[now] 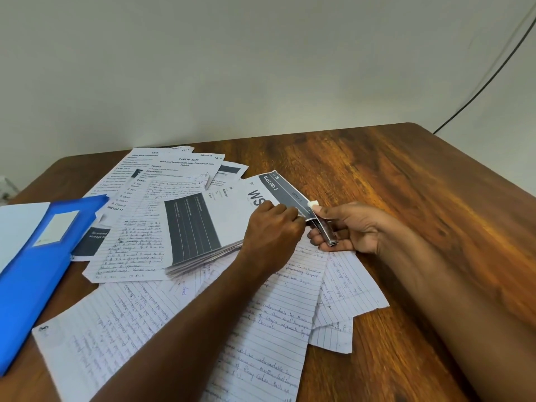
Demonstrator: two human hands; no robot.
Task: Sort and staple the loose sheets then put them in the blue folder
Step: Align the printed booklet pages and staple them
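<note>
Paper stack [203,227], light and floppy, at table [406,184] centre | left hand [272,224] pinched its 2 o'clock corner | right hand [348,227] gripped stapler [323,230], seemingly biting there | blue folder [34,256] at 9 o'clock.

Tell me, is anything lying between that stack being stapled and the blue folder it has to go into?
Nothing solid. Only loose sheets lie flat on the table between the printed stack and the blue folder; one dark-printed sheet is tucked under the folder's edge. The stack can be lifted over them.
</note>
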